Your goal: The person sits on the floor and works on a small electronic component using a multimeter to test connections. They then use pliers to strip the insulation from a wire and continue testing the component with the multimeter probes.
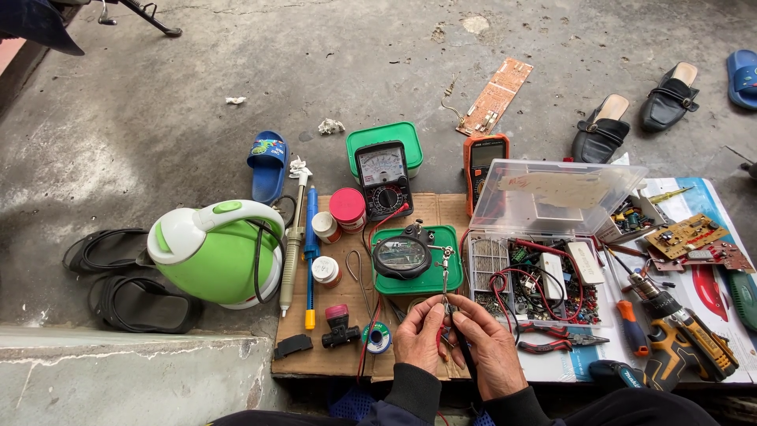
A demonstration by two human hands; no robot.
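Note:
My left hand (419,335) and my right hand (490,347) meet over the front edge of a cardboard sheet (426,209). Their fingertips pinch a small part at the foot of a thin metal clip stand (445,272); the part itself is too small to make out. A dark tool or lead runs down from my right hand. Just beyond the hands sits a round magnifier on a green tray (430,278). A solder spool (378,337) lies left of my left hand.
An analog meter (383,177) leans on a green box. An orange multimeter (482,158), an open parts box (536,280), red pliers (556,339), a cordless drill (678,327) and circuit boards (690,237) lie right. A green kettle (217,252) and sandals sit left.

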